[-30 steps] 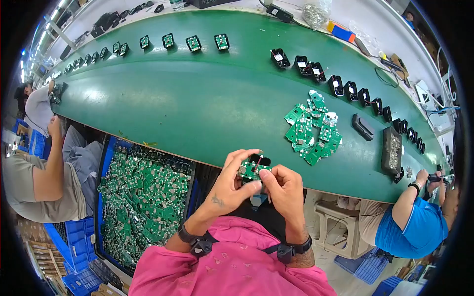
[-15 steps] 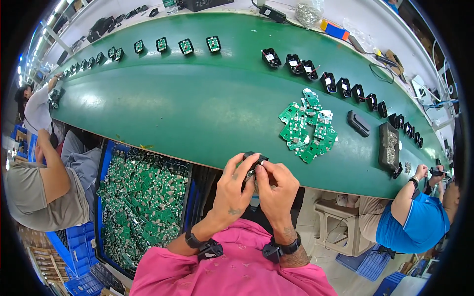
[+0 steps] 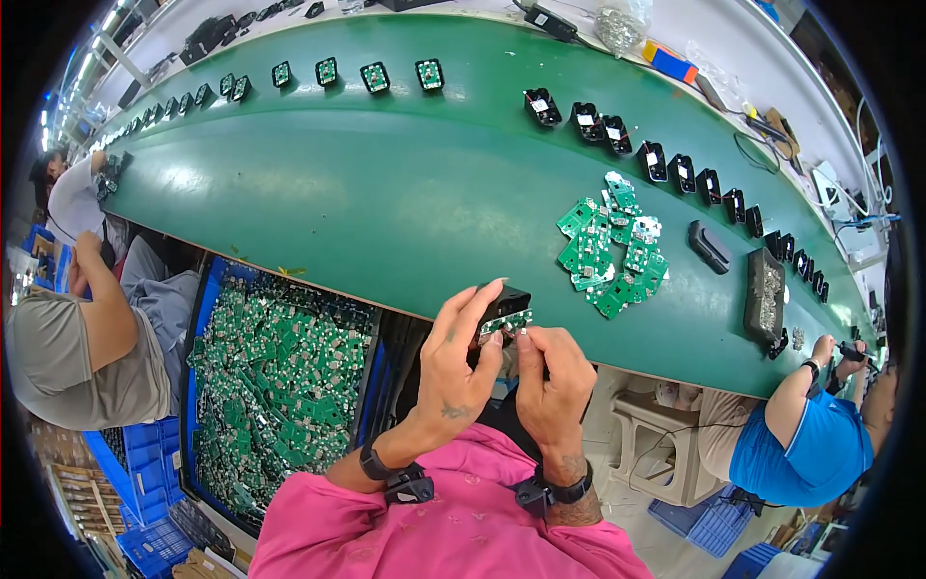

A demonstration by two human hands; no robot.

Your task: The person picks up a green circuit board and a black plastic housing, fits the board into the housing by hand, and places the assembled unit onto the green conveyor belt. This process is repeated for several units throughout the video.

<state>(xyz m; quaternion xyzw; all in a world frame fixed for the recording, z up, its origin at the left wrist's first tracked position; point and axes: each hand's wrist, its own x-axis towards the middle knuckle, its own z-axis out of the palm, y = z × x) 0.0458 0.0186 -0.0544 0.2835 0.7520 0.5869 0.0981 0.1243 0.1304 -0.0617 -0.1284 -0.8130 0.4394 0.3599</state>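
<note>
At the near edge of the table I hold a black plastic casing [image 3: 509,302] with a green circuit board [image 3: 506,326] at its open side, facing me. My left hand [image 3: 456,367] is closed around the casing, with fingers over its far side and the thumb at the board. My right hand [image 3: 553,381] pinches the board's right end between thumb and forefinger. Small silver and white parts show along the board. Whether it is fully seated in the casing, I cannot tell. Beyond my hands lies a pile of loose circuit boards [image 3: 588,251].
Black casings [image 3: 654,161] form a row at the far right; casings with green boards [image 3: 374,77] line the far left. Right of the pile are a dark oblong case [image 3: 710,247] and a tray of small parts [image 3: 765,294]. A blue-rimmed bin [image 3: 198,333] holds boards. People sit on both sides.
The casing has turned in my hands, so the green board now shows toward me. My right hand has shifted slightly down and right, to the board's end. The whole view has moved a little.
</note>
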